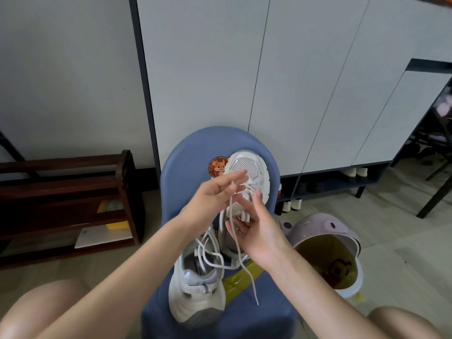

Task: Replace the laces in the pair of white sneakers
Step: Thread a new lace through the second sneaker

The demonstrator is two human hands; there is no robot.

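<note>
A person's left hand point(217, 192) pinches a white lace point(241, 250) between thumb and fingers above a blue chair point(186, 157), the lace trailing down past the right hand point(254, 228) and hanging off toward the seat's near edge. The right hand is spread, fingers straight, palm turned toward the far sneaker point(247, 172), which stands toe-up against the chair back beside a squirrel sticker point(216, 166). Whether the right fingers touch the shoe or the lace cannot be told. The near sneaker point(195, 289) lies on the seat, heel toward the camera, its own lace point(210, 255) loose across the tongue. A yellow strip point(242, 275) lies on the seat under the shoes. A pink bin point(325, 231) stands on the floor at right; a dark wooden rack point(66, 199) stands at left, before grey cabinet doors point(244, 69).
</note>
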